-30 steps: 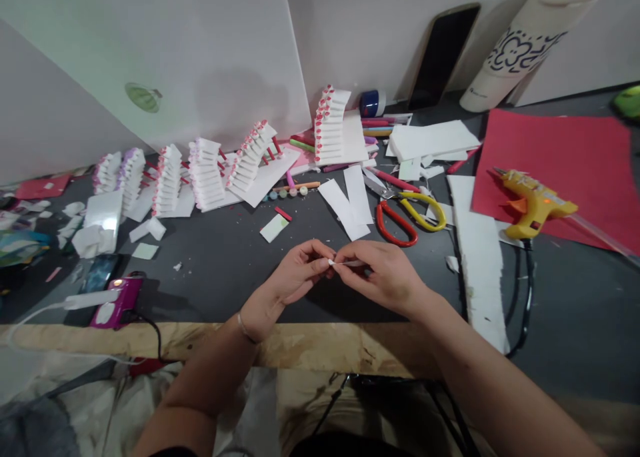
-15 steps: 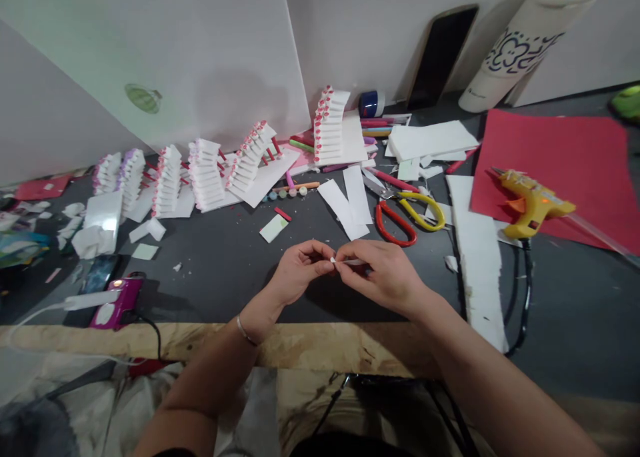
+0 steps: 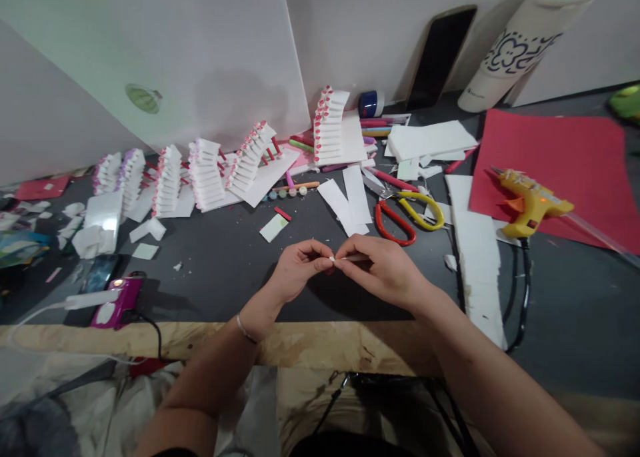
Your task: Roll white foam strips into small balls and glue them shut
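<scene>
My left hand (image 3: 299, 268) pinches one end of a thin white strip (image 3: 356, 258) between thumb and fingertips. My right hand (image 3: 384, 269) grips the same strip, part of which lies inside the curled fingers. Both sets of fingertips nearly meet over the dark table, and a tiny white tip shows between them. Whether the strip is paper or foam I cannot tell. Beyond my hands lie white paper strips (image 3: 357, 196) and scissors (image 3: 395, 214) with one red and one yellow handle.
Several white stepped models (image 3: 207, 180) with pink and purple ends line the wall. At right, a yellow glue gun (image 3: 533, 204) rests on red sheet (image 3: 595, 150), near a torn white foam strip (image 3: 477, 264). A magenta box with cables (image 3: 123, 300) sits at left.
My right hand's fingers have shifted slightly around the white strip, and more of it shows beside them. Both hands stay in nearly the same place.
</scene>
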